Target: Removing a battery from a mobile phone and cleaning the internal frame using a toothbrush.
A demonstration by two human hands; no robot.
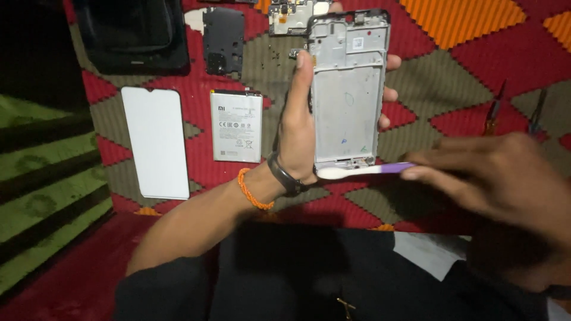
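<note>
1. Phone frame [348,89]: a grey stripped-out middle frame with a dark rim, in the upper middle of the picture. We hold it upright above the patterned cloth [464,59], open inner face toward the camera. Its long axis runs top to bottom of the picture, tilted very slightly.

2. Left hand [297,128]: closed around the frame's left edge, thumb up along that side, fingertips showing past the right edge. The wrist, with a dark band and an orange cord bracelet [253,190], enters from the lower left, forearm slanting up toward the frame.

3. Brush [363,171]: a slim white and purple handle lying almost level, crosswise to the frame's long axis. Its white head touches or sits just beside the frame's bottom edge, right of the left wrist.

4. Right hand [505,178]: blurred, at the right of the picture, fingers pinched on the purple end of the brush. It lies right of and below the frame; only the brush reaches the frame. The left hand is the nearer one, being in contact.

5. Also on the cloth, left of the frame:
   - a battery [237,126], flat;
   - a white panel [156,142] farther left;
   - a dark back cover [223,40] above the battery;
   - a circuit board [288,16] at the top edge;
   - a black tray [134,35] in the upper left corner.

6. Two thin tools [517,110] lie at the right, too dim for us to identify.
</note>
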